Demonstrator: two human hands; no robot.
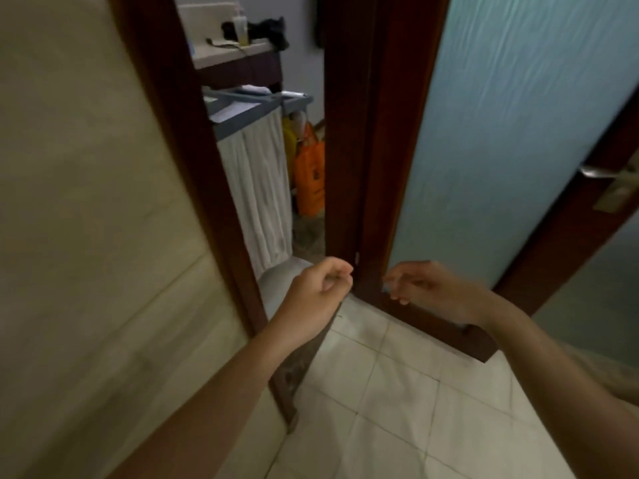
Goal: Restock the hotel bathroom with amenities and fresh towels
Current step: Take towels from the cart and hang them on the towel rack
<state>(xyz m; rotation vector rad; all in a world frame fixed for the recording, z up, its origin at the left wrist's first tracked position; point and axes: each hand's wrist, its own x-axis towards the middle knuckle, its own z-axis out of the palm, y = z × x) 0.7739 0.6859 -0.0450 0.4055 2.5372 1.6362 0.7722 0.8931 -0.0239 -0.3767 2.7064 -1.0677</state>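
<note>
Head-cam angle only, so just the one look. Standing on pale floor tiles [397, 392] facing a dark wooden door frame [349, 150], both bare arms stretched out ahead. Left hand [320, 283] clenched into a fist low down in front of the frame, thumb tucked against the index finger, nothing visible inside it. Right hand [425, 285] near it but apart, a bit smeared by blur, fingers [397, 299] hanging loosely bent and aimed toward the left hand, gripping nothing as far as can be made out.

Through the narrow gap in the doorway: grey cart [238, 108] parked just outside, with a white cloth [256, 188] draped down its side. Looks like towelling, can't say for sure. Well beyond both hands, neither one touching it. Something white lying on top of the cart, too small to tell what. Orange bag [310, 174] just right of the cart. Further back, a counter [228, 55] carrying a clear bottle [239, 27] of yellowish liquid and a black lump [273, 29] beside it.

Frosted glass door [518, 115] on the right, metal lever handle [598, 171] on its far edge. Beige wall [86, 202] filling the left side.
</note>
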